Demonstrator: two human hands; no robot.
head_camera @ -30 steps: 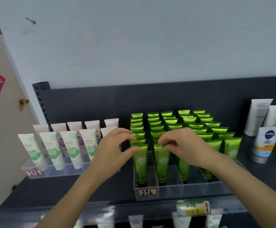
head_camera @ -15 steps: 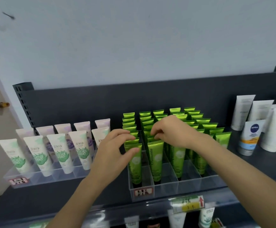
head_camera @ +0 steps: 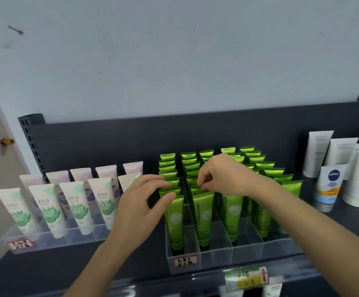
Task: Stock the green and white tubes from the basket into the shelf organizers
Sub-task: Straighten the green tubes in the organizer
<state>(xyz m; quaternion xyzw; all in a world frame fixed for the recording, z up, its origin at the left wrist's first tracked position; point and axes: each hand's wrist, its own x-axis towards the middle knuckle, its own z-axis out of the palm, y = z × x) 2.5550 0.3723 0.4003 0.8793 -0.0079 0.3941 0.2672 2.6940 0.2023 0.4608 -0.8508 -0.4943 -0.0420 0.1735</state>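
Both hands are in among the green Chamomile tubes (head_camera: pixel 175 219), which stand packed in the clear organizer (head_camera: pixel 217 256) at the shelf's (head_camera: pixel 45 264) front edge. The green-and-white tubes (head_camera: pixel 75 209) stand in a second tray toward the left end (no basket in view). The right hand (head_camera: pixel 223 176) arches over with the wrist high, its fingers pinching a crimped top in the second lane. The left hand (head_camera: pixel 140 209) reaches up from below, fingers curved and part-spread, thumb against the leftmost lane's front tube; whether it truly grips, I can't tell. This looks like squaring the rows. Best to hold by the crimps, keep the tubes upright and ease each row back evenly.
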